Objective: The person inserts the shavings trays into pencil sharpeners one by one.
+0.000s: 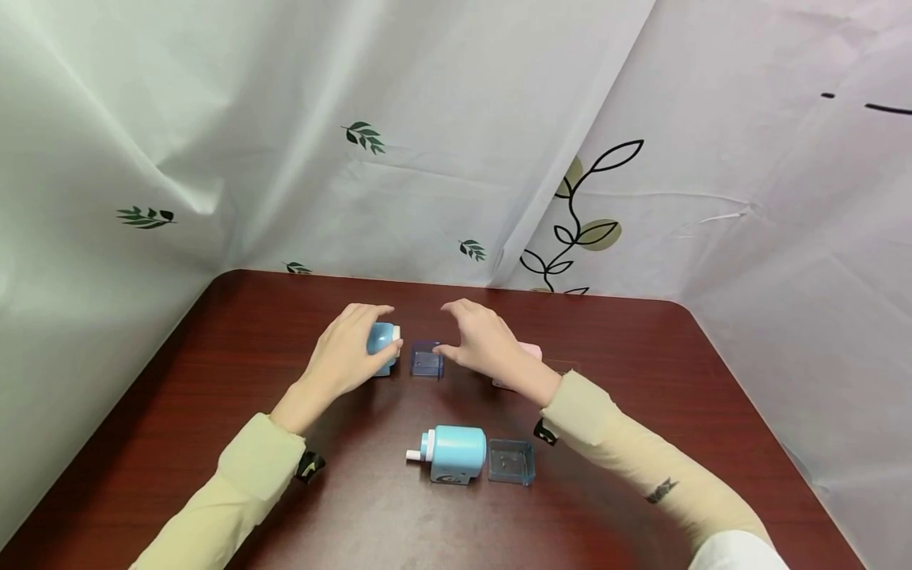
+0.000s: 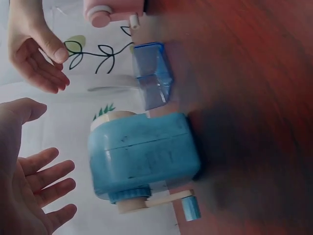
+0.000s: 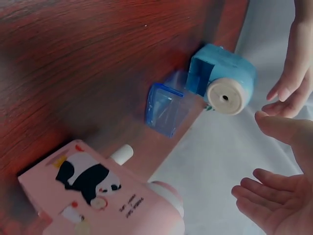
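My left hand (image 1: 342, 354) hovers beside a blue hand-crank pencil sharpener (image 1: 381, 339), fingers spread and holding nothing. In the left wrist view that blue sharpener (image 2: 144, 152) shows its crank, with a gap between it and the fingers. My right hand (image 1: 486, 342) is raised with thumb and fingers apart, also holding nothing. Partly hidden behind it is a pink sharpener (image 1: 531, 349); the right wrist view shows a panda print on this pink sharpener (image 3: 102, 191). Between the hands a clear bluish shavings drawer (image 1: 427, 362) lies on the table, out of its sharpener.
Nearer on the dark red table (image 1: 342, 507) stands a light blue sharpener (image 1: 457, 450), with a clear drawer (image 1: 511, 461) at its right. Another transparent piece (image 1: 564, 367) shows faintly beyond the right wrist. A white leaf-printed sheet (image 1: 427, 182) hangs behind the table.
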A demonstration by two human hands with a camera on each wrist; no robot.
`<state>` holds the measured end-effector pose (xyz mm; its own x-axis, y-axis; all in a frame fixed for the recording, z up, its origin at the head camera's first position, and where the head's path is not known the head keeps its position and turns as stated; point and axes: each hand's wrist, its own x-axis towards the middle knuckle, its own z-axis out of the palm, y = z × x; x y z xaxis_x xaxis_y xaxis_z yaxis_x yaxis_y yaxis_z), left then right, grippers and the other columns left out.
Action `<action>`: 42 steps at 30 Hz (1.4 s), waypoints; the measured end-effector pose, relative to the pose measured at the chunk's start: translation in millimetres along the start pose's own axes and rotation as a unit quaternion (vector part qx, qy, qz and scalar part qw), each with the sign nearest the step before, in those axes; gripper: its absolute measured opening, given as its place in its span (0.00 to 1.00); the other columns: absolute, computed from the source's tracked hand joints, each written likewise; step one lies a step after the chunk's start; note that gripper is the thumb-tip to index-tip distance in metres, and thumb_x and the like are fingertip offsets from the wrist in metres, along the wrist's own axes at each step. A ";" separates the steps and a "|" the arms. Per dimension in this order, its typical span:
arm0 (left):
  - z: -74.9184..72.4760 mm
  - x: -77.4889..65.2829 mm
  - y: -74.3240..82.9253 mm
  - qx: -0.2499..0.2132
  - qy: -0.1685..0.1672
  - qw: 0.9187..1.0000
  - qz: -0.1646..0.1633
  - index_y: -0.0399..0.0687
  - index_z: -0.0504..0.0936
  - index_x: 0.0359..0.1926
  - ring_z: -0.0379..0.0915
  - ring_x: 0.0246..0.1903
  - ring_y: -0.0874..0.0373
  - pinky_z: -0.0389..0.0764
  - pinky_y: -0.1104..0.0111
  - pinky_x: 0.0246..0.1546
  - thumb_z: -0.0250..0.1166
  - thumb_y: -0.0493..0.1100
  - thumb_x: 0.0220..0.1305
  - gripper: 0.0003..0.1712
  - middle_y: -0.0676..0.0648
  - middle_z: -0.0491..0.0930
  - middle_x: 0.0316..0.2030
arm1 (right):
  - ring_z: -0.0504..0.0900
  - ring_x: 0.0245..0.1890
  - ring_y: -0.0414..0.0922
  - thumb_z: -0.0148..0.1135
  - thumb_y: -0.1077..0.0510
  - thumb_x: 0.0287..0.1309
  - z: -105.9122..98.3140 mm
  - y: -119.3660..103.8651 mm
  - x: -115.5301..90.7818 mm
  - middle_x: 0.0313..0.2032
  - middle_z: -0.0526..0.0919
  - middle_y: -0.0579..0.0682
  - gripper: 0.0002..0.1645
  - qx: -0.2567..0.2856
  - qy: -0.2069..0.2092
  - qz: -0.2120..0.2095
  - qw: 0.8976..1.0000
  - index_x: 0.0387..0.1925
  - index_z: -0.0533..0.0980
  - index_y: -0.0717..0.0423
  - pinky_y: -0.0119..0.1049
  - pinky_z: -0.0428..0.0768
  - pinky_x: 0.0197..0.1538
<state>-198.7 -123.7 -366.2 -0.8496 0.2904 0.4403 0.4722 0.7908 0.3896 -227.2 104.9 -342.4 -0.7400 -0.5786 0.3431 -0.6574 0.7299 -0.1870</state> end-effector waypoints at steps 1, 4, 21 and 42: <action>1.4 -0.3 -1.2 0.001 -0.003 1.000 -0.001 0.46 0.69 0.57 0.61 0.54 0.52 0.70 0.53 0.49 0.61 0.55 0.55 0.31 0.45 0.72 0.53 | 0.77 0.41 0.46 0.70 0.45 0.42 1.7 0.1 1.4 0.47 0.78 0.55 0.36 0.000 -0.005 0.002 1.000 0.51 0.71 0.61 0.40 0.78 0.40; 5.0 -0.9 -4.6 0.002 -0.007 1.000 -0.001 0.46 0.69 0.57 0.61 0.54 0.52 0.71 0.54 0.49 0.61 0.56 0.54 0.32 0.45 0.72 0.53 | 0.77 0.38 0.45 0.70 0.45 0.42 5.6 0.0 4.6 0.46 0.78 0.55 0.37 -0.002 -0.020 0.005 1.000 0.51 0.71 0.62 0.39 0.78 0.39; 14.5 7.2 -16.1 0.002 -0.025 1.000 -0.003 0.44 0.68 0.58 0.61 0.55 0.50 0.73 0.53 0.47 0.62 0.58 0.54 0.35 0.42 0.70 0.54 | 0.77 0.43 0.48 0.70 0.44 0.41 13.6 0.4 15.0 0.49 0.77 0.57 0.39 -0.028 -0.122 0.026 0.992 0.52 0.71 0.64 0.40 0.78 0.43; 27.6 4.1 -33.5 0.010 -0.089 0.996 -0.015 0.48 0.65 0.60 0.62 0.48 0.52 0.75 0.56 0.36 0.63 0.62 0.52 0.39 0.44 0.69 0.54 | 0.77 0.41 0.47 0.73 0.41 0.35 33.6 3.6 24.3 0.46 0.79 0.56 0.47 -0.016 -0.215 0.038 0.976 0.53 0.70 0.65 0.39 0.77 0.43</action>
<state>-224.6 -134.1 -399.8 -0.8928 0.3556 0.2767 0.4418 0.8113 0.3829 -252.4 81.3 -365.7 -0.7820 -0.6166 -0.0906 -0.5986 0.7836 -0.1660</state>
